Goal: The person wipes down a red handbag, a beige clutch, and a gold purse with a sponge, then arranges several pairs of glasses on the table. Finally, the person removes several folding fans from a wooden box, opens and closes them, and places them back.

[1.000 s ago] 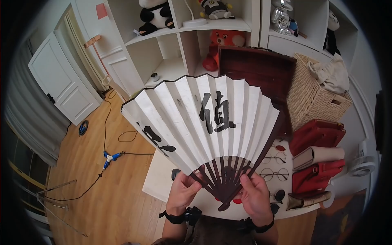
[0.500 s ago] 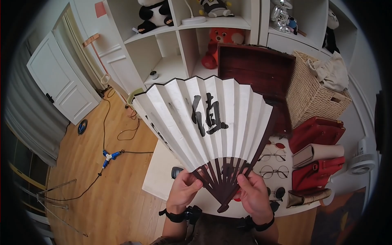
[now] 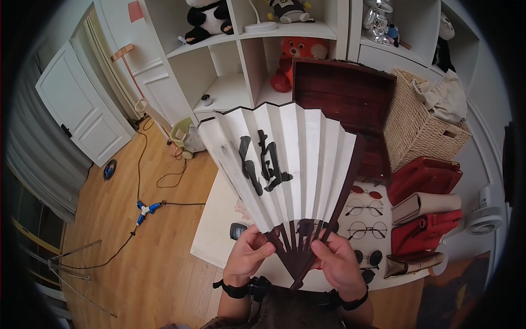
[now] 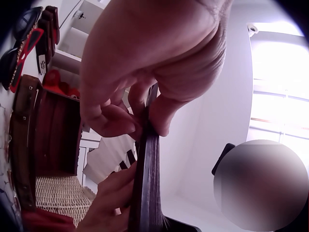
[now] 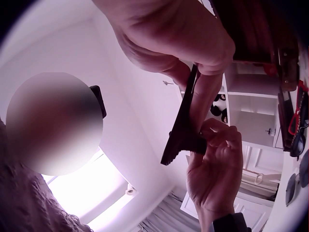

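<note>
A folding fan [image 3: 312,164] of white pleated paper with black brushed characters and dark ribs is spread partly open in front of the body. My left hand [image 3: 249,256] pinches its left outer rib between thumb and fingers. On the other edge, my right hand [image 3: 341,264] grips the right guard rib, thumb on the near face. The left wrist view shows the dark ribs [image 4: 148,183] edge-on, stacked close under the left thumb. In the right wrist view, the pivot end of the fan [image 5: 181,137] sticks out between both hands.
Below the fan is a white table [image 3: 211,236] with several pairs of glasses [image 3: 368,230] and a dark object [image 3: 238,231]. Red handbags [image 3: 424,178] line its right side. Behind stand an open maroon chest [image 3: 342,88], a woven basket [image 3: 419,134] and white shelves [image 3: 222,55].
The fan's spread has narrowed, its left edge swinging right toward the right edge. The right thumb has shifted slightly left. More of the table and a green-and-white item behind have come into sight.
</note>
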Motion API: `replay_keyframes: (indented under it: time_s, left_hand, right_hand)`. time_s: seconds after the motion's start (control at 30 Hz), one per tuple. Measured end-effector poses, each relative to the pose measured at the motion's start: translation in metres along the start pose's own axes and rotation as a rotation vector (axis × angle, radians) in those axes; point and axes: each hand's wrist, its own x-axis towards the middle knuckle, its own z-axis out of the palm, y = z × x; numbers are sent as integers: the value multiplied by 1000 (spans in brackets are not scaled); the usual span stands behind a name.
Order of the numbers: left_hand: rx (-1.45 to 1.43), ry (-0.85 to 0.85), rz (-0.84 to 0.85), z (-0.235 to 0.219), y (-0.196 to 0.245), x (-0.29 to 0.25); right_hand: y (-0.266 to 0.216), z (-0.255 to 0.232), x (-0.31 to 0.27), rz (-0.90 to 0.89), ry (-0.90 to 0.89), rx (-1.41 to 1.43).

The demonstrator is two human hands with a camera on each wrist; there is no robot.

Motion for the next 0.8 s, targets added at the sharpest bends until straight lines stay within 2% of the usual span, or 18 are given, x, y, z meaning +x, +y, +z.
replay_keyframes:
  time_s: [0.17, 0.23, 0.27, 0.33, 0.4, 0.5, 0.57, 0.7, 0.77, 0.8]
  left_hand:
    - [14, -35, -33, -9, -5, -2]
    - [49, -12, -48, -5, -6, -3]
    - [83, 11, -63, -3, -6, -3]
    - [144, 28, -60, 7, -2, -2]
    - [204, 44, -57, 10, 0, -1]
    - [255, 86, -158, 14, 3, -1]
    - [409, 99, -24, 24, 6, 3]
    - [307, 130, 100, 20, 8, 13]
    - [444, 312, 142, 21, 10, 20]
    - [439, 335, 166, 28, 13, 21]
  right_hand:
    - [0, 4, 1, -35, -22, -8]
    - [-4, 10, 2, -122, 26, -212]
    - [-3, 7, 2, -122, 26, -212]
    - [1, -4, 2, 48, -94, -233]
    - [0, 0, 2, 67, -69, -200]
    - [-3, 4, 1, 65, -24, -138]
    - [-5, 7, 0, 43, -2, -110]
    - [-6, 9, 0, 26, 21, -73]
    - [-3, 7, 1, 16, 23, -102]
    - [0, 4, 1, -13, 16, -168]
